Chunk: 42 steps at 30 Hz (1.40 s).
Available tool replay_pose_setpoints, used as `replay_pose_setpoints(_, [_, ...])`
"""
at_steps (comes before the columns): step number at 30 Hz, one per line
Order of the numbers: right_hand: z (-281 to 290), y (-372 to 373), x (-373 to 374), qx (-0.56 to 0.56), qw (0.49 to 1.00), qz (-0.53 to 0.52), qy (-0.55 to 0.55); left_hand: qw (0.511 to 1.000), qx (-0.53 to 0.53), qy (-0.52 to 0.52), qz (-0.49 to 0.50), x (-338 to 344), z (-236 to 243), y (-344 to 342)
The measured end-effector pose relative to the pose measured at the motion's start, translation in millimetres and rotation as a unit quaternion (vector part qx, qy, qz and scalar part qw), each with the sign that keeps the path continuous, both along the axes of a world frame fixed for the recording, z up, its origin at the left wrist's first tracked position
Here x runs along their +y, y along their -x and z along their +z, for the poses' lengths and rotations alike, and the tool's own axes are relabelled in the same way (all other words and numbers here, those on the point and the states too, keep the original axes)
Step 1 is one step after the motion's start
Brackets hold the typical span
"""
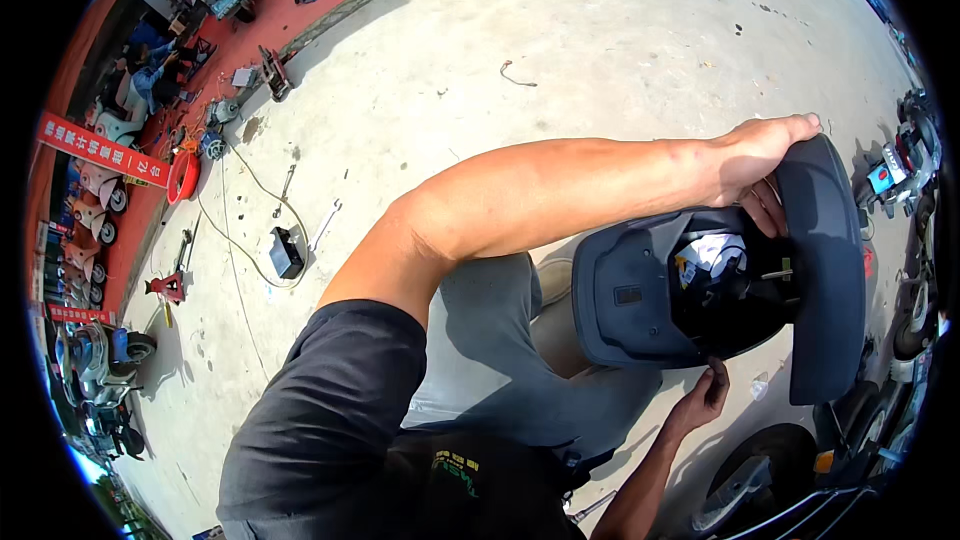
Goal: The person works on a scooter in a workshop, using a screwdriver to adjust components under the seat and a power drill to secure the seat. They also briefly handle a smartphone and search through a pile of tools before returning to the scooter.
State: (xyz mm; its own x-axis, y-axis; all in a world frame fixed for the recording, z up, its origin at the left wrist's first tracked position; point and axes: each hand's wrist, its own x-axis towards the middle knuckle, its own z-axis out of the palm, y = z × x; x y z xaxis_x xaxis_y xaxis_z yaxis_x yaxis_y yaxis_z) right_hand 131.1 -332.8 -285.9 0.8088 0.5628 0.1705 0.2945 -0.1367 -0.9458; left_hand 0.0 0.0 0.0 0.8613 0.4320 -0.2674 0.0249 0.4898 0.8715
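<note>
A dark grey storage box [622, 290], which looks like a motorbike top box, stands in front of my legs on the right. Its lid [826, 270] is swung up toward the right. My left hand [752, 162] reaches across and grips the lid's far end, thumb over the outside and fingers curled inside. White and yellow papers [712, 256] lie in the dark hollow, and the rest of the contents is in shadow. At the box's near edge, my right hand [702, 398] has its fingers pinched together; what they hold, if anything, is too small to make out.
Close on the right is a black wheel [765, 480], with parked motorbikes [900, 175] beyond. On the concrete at left lie a spanner [325, 224], a black box-shaped part [287, 253], a hose [297, 280] and a red jack stand [168, 286]. A person [150, 80] sits by the shopfront.
</note>
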Motion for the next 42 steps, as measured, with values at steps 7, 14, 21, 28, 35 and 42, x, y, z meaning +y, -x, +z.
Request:
replay_pose_setpoints(7, [-24.1, -17.8, -55.2, 0.096, 0.995, 0.01, -0.031, 0.978, 0.175, -0.067, 0.095, -34.6, -115.7, 107.0])
replay_pose_setpoints(14, [-16.5, -0.3, -84.8, 0.084, 0.994, 0.046, 0.059, 0.884, 0.407, -0.222, 0.057, -28.8, -193.9, 110.5])
replay_pose_setpoints(21, [-14.8, 8.8, -33.1, -0.022, 1.0, 0.005, -0.021, 0.877, 0.367, -0.311, 0.014, -34.5, -215.6, 90.2])
replay_pose_setpoints(28, [48.4, 51.0, -17.6, -0.079, 0.989, 0.107, -0.064, 0.827, 0.355, -0.435, 0.033, -51.3, -194.4, 115.7])
replay_pose_setpoints(35, [76.5, 90.9, 25.1, -0.09, 0.957, 0.257, -0.101, 0.768, 0.268, -0.568, 0.127, -103.3, -89.9, 205.4])
replay_pose_setpoints(42, [52.3, 76.8, -31.1, -0.127, 0.96, 0.25, -0.008, 0.76, 0.23, -0.593, 0.134, -214.4, -121.5, 352.8])
